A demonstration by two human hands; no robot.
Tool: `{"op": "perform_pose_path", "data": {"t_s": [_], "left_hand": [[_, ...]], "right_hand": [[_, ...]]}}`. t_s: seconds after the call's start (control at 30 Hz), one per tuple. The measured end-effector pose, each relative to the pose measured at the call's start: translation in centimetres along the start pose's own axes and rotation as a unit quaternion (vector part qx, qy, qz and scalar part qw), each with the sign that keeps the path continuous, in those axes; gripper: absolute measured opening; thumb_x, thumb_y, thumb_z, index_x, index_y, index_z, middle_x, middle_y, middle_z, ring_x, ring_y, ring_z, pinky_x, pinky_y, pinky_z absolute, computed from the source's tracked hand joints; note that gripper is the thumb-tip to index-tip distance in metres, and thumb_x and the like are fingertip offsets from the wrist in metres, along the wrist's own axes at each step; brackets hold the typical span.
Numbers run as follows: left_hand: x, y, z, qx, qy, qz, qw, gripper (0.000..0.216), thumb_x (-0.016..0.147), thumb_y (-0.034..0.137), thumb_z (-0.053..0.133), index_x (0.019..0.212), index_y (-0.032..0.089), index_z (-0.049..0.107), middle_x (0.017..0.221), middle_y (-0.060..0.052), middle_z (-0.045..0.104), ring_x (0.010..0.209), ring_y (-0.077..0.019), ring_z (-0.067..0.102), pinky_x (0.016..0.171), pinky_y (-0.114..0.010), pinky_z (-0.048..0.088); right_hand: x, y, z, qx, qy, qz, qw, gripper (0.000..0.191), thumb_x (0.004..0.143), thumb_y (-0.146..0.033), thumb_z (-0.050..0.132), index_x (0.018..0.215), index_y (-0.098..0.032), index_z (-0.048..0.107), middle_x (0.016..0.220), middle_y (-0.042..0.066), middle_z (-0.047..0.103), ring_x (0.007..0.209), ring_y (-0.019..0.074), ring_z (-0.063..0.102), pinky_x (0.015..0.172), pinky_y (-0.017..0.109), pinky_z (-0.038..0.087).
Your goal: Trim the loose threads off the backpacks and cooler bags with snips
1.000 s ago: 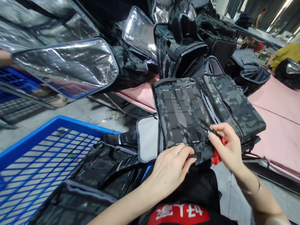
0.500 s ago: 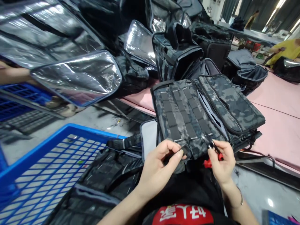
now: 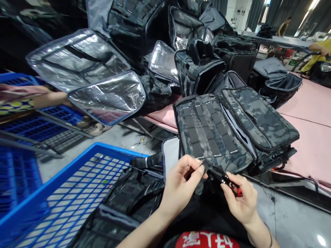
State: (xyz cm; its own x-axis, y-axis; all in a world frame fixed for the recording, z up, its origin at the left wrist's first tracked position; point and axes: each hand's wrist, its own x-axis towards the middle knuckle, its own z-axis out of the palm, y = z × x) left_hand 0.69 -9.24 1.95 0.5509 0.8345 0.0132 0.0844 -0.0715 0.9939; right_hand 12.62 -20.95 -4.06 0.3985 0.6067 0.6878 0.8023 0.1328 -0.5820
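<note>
A dark camouflage bag (image 3: 214,131) with black webbing strips lies with its near end over the edge of the pink table (image 3: 310,137). My left hand (image 3: 181,182) pinches a short black strap (image 3: 207,167) at the bag's near edge between thumb and forefinger. My right hand (image 3: 239,201) holds small snips (image 3: 224,178) with a red handle; their dark tip points at the strap, just right of my left fingers. Whether the blades touch the strap I cannot tell.
A blue mesh crate (image 3: 64,193) stands at the lower left, with a black bag (image 3: 124,199) lying on its right. Silver-lined open bags (image 3: 108,96) and more camouflage bags (image 3: 199,65) pile behind. A person's arm (image 3: 49,100) reaches in at left; another person in yellow (image 3: 318,51) is far right.
My hands have come down from the bag's face to its near edge. The left hand went from lying flat to pinching the strap; the right brought the snips beside it.
</note>
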Motion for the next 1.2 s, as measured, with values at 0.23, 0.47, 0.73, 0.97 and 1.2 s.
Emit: {"op": "perform_pose_path", "data": {"t_s": [0.23, 0.47, 0.73, 0.97, 1.2], "left_hand": [[-0.2, -0.1, 0.2, 0.003, -0.007, 0.020, 1.000, 0.013, 0.073, 0.023, 0.057, 0.065, 0.018, 0.049, 0.065, 0.001, 0.058, 0.061, -0.0122, 0.057, 0.062, -0.024, 0.045], [-0.2, -0.3, 0.1, 0.005, -0.007, 0.024, 1.000, 0.013, 0.073, 0.023, 0.057, 0.064, 0.018, 0.049, 0.067, 0.000, 0.058, 0.060, -0.0119, 0.057, 0.062, -0.025, 0.046], [-0.3, -0.2, 0.0, -0.001, -0.014, 0.019, 1.000, 0.013, 0.073, 0.024, 0.058, 0.064, 0.018, 0.050, 0.065, 0.000, 0.058, 0.060, -0.0128, 0.058, 0.062, -0.025, 0.047], [-0.4, -0.4, -0.1, -0.003, -0.012, 0.030, 0.999, 0.013, 0.074, 0.022, 0.057, 0.064, 0.018, 0.051, 0.066, 0.001, 0.057, 0.060, -0.0116, 0.058, 0.063, -0.025, 0.047], [-0.5, -1.1, -0.5, -0.044, -0.018, 0.064, 0.997, 0.004, 0.078, 0.020, 0.056, 0.074, 0.019, 0.055, 0.077, -0.002, 0.061, 0.070, -0.0135, 0.060, 0.067, -0.026, 0.050]], "right_hand": [[0.6, -0.1, 0.1, -0.008, -0.008, -0.024, 1.000, 0.031, 0.078, -0.015, 0.059, 0.108, -0.020, 0.053, 0.080, 0.004, 0.069, 0.059, 0.0141, 0.063, 0.055, 0.025, 0.051], [0.3, -0.2, -0.1, 0.020, 0.003, 0.004, 1.000, 0.029, 0.078, -0.013, 0.056, 0.106, -0.022, 0.056, 0.078, 0.003, 0.068, 0.054, 0.0126, 0.061, 0.050, 0.024, 0.051], [-0.1, -0.4, 0.2, -0.004, 0.013, -0.011, 1.000, 0.032, 0.076, -0.015, 0.059, 0.107, -0.022, 0.056, 0.080, 0.004, 0.069, 0.059, 0.0151, 0.064, 0.054, 0.026, 0.053], [-0.4, -0.5, 0.2, 0.015, 0.028, 0.028, 0.999, 0.029, 0.075, -0.017, 0.061, 0.104, -0.021, 0.058, 0.079, 0.005, 0.068, 0.059, 0.0160, 0.062, 0.051, 0.027, 0.052], [-0.3, -0.4, -0.6, 0.164, -0.005, 0.164, 0.973, 0.012, 0.078, -0.020, 0.058, 0.090, -0.022, 0.060, 0.073, 0.002, 0.063, 0.058, 0.0127, 0.059, 0.049, 0.022, 0.045]]}}
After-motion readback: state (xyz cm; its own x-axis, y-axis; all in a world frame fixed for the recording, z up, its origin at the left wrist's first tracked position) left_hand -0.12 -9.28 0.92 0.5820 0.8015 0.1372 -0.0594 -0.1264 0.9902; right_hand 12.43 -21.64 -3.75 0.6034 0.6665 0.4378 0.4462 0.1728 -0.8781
